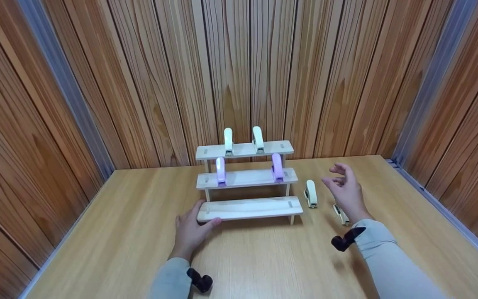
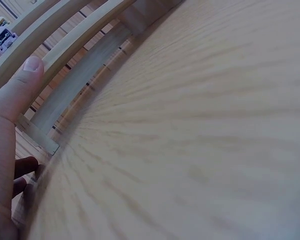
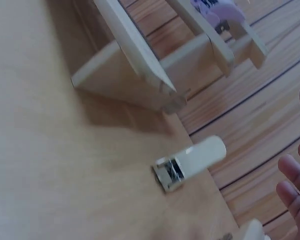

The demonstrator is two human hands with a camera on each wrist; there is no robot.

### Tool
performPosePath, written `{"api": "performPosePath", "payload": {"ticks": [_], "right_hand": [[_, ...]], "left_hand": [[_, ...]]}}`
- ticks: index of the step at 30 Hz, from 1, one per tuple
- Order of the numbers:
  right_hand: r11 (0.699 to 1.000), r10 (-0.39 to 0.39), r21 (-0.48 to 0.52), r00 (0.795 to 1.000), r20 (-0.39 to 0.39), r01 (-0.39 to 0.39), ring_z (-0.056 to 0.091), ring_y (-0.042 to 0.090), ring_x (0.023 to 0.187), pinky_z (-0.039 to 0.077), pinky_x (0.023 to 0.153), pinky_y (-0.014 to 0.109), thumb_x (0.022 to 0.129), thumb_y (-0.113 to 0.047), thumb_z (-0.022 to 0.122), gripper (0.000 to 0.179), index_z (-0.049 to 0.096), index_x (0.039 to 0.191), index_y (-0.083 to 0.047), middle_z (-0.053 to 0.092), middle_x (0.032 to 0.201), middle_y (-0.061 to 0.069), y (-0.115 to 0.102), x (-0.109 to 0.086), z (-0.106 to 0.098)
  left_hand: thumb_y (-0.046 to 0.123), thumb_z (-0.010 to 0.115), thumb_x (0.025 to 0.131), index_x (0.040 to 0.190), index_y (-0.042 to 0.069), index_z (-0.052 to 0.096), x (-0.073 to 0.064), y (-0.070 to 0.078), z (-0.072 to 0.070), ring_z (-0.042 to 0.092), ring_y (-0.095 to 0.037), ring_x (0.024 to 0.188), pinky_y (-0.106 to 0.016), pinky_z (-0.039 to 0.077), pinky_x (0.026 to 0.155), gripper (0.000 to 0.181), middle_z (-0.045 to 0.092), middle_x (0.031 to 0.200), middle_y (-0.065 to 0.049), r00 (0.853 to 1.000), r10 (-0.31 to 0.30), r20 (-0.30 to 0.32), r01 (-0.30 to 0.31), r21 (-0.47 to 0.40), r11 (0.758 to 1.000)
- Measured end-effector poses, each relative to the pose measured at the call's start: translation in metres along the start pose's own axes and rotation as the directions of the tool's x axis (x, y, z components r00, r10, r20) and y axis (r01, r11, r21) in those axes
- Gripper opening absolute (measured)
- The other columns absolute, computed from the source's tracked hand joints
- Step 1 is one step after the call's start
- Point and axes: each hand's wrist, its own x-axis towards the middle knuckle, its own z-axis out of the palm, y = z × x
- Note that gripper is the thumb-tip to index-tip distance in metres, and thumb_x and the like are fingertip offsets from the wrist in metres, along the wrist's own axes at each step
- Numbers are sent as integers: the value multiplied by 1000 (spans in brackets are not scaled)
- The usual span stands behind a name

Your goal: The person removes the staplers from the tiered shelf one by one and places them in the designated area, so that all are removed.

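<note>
A three-tier wooden rack stands on the table. My left hand grips the left end of its lowest shelf, thumb over the front edge. Two cream staplers, one left and one right, stand on the top shelf. The middle shelf bears two purple staplers, one near its left end and another near its right. On the table right of the rack is a cream stapler. My right hand, holding nothing, hovers with loosely bent fingers and partly hides another cream stapler.
Behind the rack rises a wood-panelled wall, with similar panels on both sides. Grey metal strips run along the corners. The lowest shelf of the rack carries nothing. Bare wood table lies in front of it.
</note>
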Motion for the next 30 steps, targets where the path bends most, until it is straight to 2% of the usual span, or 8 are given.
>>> {"api": "performPosePath", "payload": {"ticks": [3, 5, 10, 13, 20, 24, 30], "right_hand": [[1000, -14, 14, 1000, 18, 13, 57, 28, 120, 49, 96, 29, 94, -47, 68, 77, 34, 152, -9, 50, 143, 12, -4, 3, 12], [999, -21, 27, 1000, 23, 20, 58, 28, 119, 49, 96, 30, 93, -45, 70, 76, 36, 150, -7, 52, 141, 12, -6, 5, 19], [998, -63, 32, 998, 24, 63, 48, 30, 126, 40, 107, 48, 94, -33, 74, 68, 40, 146, -5, 54, 139, 14, -11, 7, 37], [997, -72, 12, 997, 27, 72, 43, 32, 133, 33, 112, 52, 94, -31, 74, 66, 41, 145, -5, 55, 139, 13, -13, 7, 46], [999, -31, 33, 997, 77, 29, 35, 33, 144, 21, 121, 56, 94, -26, 74, 68, 39, 149, -6, 54, 143, 13, -18, 6, 63], [999, -8, 52, 995, 104, 3, 30, 32, 149, 13, 122, 59, 93, -29, 75, 71, 38, 151, -10, 55, 144, 9, -22, 8, 72], [992, 62, 102, 987, 146, -78, 26, 28, 150, 14, 121, 60, 90, -39, 77, 79, 36, 153, -17, 54, 146, 3, -26, 9, 84]], "left_hand": [[75, 73, 74, 155, 19, 40, 0, -1, 0, 37, -40, 144, -60, -3, 122, 104, 44, 156, -13, 1000, -4, 4, 4, -3, 1000], [76, 72, 73, 156, 19, 40, 0, -1, 0, 37, -40, 144, -61, -4, 121, 105, 44, 157, -13, 1000, -3, 7, 3, -4, 1000], [74, 72, 75, 155, 18, 41, -1, -3, 0, 38, -40, 144, -63, -3, 121, 103, 45, 156, -13, 1000, 19, -7, -19, 5, 1000], [72, 73, 76, 155, 16, 41, -2, -3, 1, 38, -41, 144, -64, -2, 120, 101, 45, 156, -14, 999, 34, -14, -33, 14, 999], [71, 74, 76, 155, 17, 42, -4, -1, 3, 37, -41, 144, -63, -4, 121, 101, 44, 156, -13, 999, 34, 1, -34, -7, 999], [72, 74, 75, 155, 19, 40, -2, 0, 1, 35, -40, 145, -61, -4, 121, 101, 43, 157, -12, 1000, 21, 4, -21, -8, 1000], [74, 73, 74, 156, 20, 39, 0, -1, 0, 34, -40, 146, -61, -4, 121, 104, 41, 158, -12, 1000, 9, 6, -9, -1, 1000]]}}
